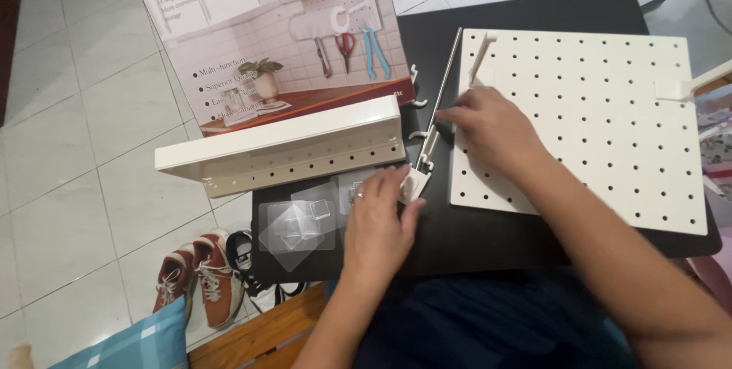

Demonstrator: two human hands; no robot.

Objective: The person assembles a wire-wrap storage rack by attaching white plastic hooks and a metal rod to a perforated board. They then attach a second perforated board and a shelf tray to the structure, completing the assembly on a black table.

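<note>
Nearest the camera: dark blue lap, w/ both forearms reaching fwd over the black bench point(488, 239). Left hand point(377, 220) lies palm-down on the bench, fingers loosely curled, not clenched; its fingertips pinch a small white end bracket point(413, 184) at the near end of a thin metal rod point(444, 83). Ring on one finger. Just left of that hand, touching its knuckle side, clear adhesive pads point(297, 226) lie overlapped flat on the bench.

Right hand point(488, 126) sits further in, palm-down on the left edge of the white pegboard point(595, 117), fingers half-bent & pointing left toward the rod; fingertips reach the board's edge by the rod, can't tell if they grip the rod or just press the board. Rod runs from the bracket up & away between the two hands, close along the pegboard's left edge. White hooks point(415, 87) lie just left of the rod.

Left of the rod, beyond the left hand: white shelf piece point(282, 148) w/ a row of holes, lying across the bench's left edge. Behind it a printed carton point(259, 33) leans. Floor at left: red-brown sneakers point(194, 277), striped blue cushion point(130, 342) at the bottom edge
</note>
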